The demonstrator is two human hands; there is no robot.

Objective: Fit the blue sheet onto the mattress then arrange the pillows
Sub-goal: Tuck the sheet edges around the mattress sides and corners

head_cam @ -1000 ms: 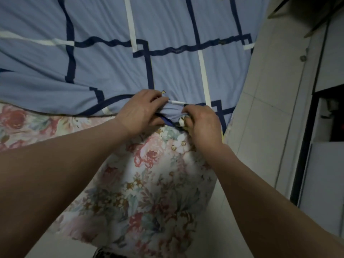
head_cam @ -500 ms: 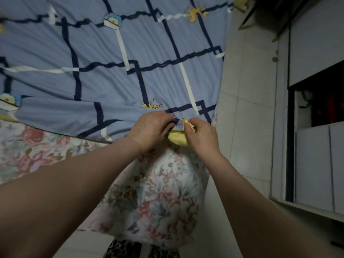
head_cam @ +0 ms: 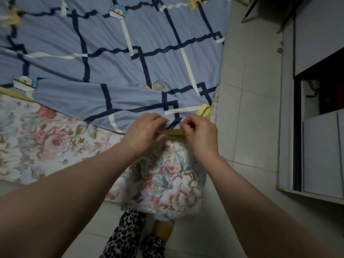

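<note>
We find the blue navy-gridded cotton sheet (head_cam: 115, 71) lying flat on the floral mattress (head_cam: 46, 138), its yellow-trimmed corner pointing at us; both hands, left (head_cam: 143, 135) and right (head_cam: 201, 135), pinch it.

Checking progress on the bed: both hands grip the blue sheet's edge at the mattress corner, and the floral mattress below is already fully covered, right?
Not quite. In the head view the left hand and right hand do grip the blue sheet edge at the corner, but the floral mattress below is still uncovered.
</note>
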